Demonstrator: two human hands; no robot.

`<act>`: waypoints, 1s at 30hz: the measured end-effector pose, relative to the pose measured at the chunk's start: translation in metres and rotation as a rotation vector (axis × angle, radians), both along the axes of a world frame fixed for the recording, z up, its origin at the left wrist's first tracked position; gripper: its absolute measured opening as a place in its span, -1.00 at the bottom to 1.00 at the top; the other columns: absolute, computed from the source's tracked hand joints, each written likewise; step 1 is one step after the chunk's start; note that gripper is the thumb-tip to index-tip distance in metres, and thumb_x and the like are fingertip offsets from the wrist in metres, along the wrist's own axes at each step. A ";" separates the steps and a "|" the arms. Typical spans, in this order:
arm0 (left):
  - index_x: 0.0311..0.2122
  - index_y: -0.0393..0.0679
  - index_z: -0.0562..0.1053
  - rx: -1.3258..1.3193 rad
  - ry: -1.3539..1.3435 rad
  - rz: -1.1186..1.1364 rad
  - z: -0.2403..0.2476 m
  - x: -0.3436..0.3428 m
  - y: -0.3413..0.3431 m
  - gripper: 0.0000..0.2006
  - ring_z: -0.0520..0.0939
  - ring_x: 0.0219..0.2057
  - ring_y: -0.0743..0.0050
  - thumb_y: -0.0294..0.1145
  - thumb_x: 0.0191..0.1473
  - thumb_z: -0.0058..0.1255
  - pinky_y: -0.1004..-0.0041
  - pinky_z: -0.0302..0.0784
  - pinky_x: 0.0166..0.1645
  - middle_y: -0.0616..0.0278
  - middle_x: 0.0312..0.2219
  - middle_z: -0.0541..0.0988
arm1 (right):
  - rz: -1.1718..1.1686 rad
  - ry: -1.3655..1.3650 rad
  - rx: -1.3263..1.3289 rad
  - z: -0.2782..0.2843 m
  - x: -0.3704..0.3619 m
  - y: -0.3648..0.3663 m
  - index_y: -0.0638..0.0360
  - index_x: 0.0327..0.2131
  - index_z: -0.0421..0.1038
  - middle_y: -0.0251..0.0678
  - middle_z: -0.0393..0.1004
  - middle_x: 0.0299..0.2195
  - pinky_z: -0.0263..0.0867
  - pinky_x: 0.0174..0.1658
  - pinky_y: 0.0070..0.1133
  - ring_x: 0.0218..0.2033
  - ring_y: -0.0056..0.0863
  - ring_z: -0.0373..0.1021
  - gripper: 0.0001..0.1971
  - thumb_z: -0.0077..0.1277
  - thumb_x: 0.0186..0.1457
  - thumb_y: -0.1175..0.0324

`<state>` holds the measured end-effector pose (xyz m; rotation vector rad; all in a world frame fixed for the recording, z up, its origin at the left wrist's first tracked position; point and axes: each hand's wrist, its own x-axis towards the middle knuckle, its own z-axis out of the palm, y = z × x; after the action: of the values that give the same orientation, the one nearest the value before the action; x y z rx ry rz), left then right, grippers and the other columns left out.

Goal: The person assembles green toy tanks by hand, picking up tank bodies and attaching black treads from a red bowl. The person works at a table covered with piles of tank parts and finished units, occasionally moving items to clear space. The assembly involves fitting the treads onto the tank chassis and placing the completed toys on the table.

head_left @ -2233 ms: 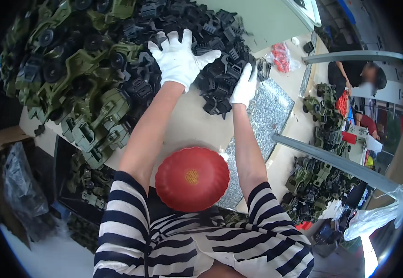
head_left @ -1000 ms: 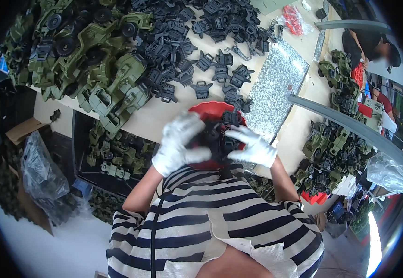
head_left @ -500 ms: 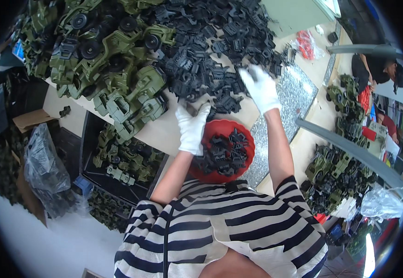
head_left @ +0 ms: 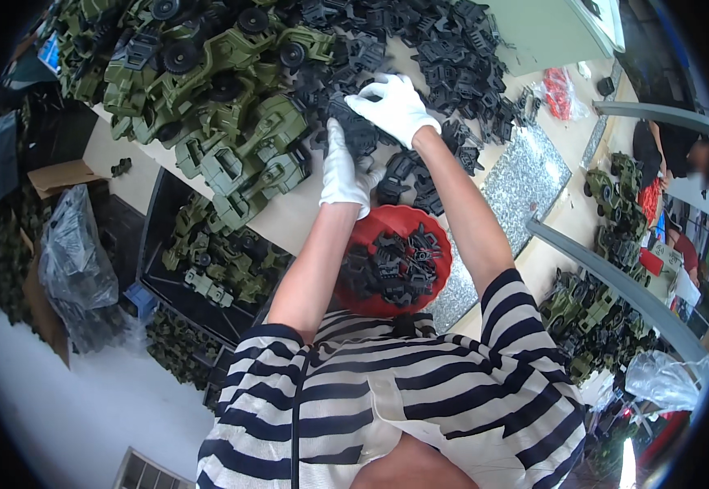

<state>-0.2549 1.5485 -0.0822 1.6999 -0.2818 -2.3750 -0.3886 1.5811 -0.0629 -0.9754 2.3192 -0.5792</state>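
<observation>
Both my hands wear white gloves and reach into a heap of black plastic parts (head_left: 419,57) on the table. My left hand (head_left: 343,167) presses against the near side of a clump of these parts (head_left: 358,134). My right hand (head_left: 395,106) lies cupped over the far side of the same clump, so the two hands bracket it. A red bowl (head_left: 432,224) sits at the table's near edge below my arms, holding several black parts (head_left: 391,269).
Green toy military vehicles (head_left: 224,106) are piled at the table's left. A speckled grey slab (head_left: 525,183) lies right of the bowl. A black crate of green parts (head_left: 208,261) stands below the table's left. Another person (head_left: 680,155) works at the far right.
The bowl went from empty to holding black parts. My hands dropped a load into it, then reached back up; now both close around a fresh clump in the heap.
</observation>
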 end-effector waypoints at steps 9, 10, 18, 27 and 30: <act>0.08 -0.01 0.40 -0.208 0.214 -0.169 0.042 0.012 0.044 -0.52 0.52 -0.11 0.51 0.07 0.17 0.04 0.35 0.47 -0.01 0.37 -0.09 0.51 | -0.359 -0.202 -0.454 0.028 0.018 0.081 0.22 -0.20 0.59 -0.24 0.55 -0.21 0.32 -0.03 -0.58 -0.13 -0.47 0.43 -0.70 0.22 0.03 0.25; 0.09 -0.01 0.39 -0.244 0.212 -0.188 0.053 0.021 0.054 -0.51 0.51 -0.11 0.53 0.07 0.18 0.02 0.35 0.47 -0.01 0.38 -0.07 0.50 | -0.325 -0.119 -0.496 0.047 0.030 0.092 0.24 -0.21 0.58 -0.23 0.54 -0.22 0.32 -0.03 -0.57 -0.13 -0.46 0.43 -0.75 0.21 0.03 0.33; 0.18 -0.15 0.30 -0.366 0.188 -0.713 0.099 0.135 0.092 -0.50 0.48 -0.01 0.55 -0.16 0.21 0.05 0.46 0.42 0.07 0.27 -0.01 0.48 | -0.329 -0.141 -0.432 0.069 0.131 0.200 0.21 -0.21 0.56 -0.13 0.51 -0.10 0.39 -0.02 -0.48 -0.08 -0.28 0.47 -0.69 0.31 -0.09 0.37; 0.00 -0.30 0.40 -1.347 -0.314 -1.365 0.055 0.087 0.012 -0.32 0.56 -0.08 -0.07 0.09 -0.05 0.25 0.25 0.47 -0.04 -0.27 -0.07 0.49 | -0.545 -0.053 0.007 0.016 0.052 0.237 0.22 0.25 0.10 0.09 0.22 0.19 0.16 0.22 -0.41 0.20 -0.07 0.22 -0.11 0.23 -0.04 -0.06; 0.31 -0.35 -0.03 -1.236 0.023 -1.184 -0.009 0.028 0.008 0.17 0.36 0.18 -0.06 0.03 -0.27 0.42 0.27 0.29 0.24 -0.34 0.09 0.31 | -0.694 -0.279 0.043 -0.022 0.022 0.206 0.17 0.34 -0.14 0.21 0.14 0.21 0.07 0.27 -0.38 0.25 0.01 0.14 0.07 -0.10 -0.02 -0.42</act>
<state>-0.2267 1.5566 -0.0909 0.8476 -2.5793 -1.7247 -0.3668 1.7868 -0.0851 -0.0273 2.3607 -0.8609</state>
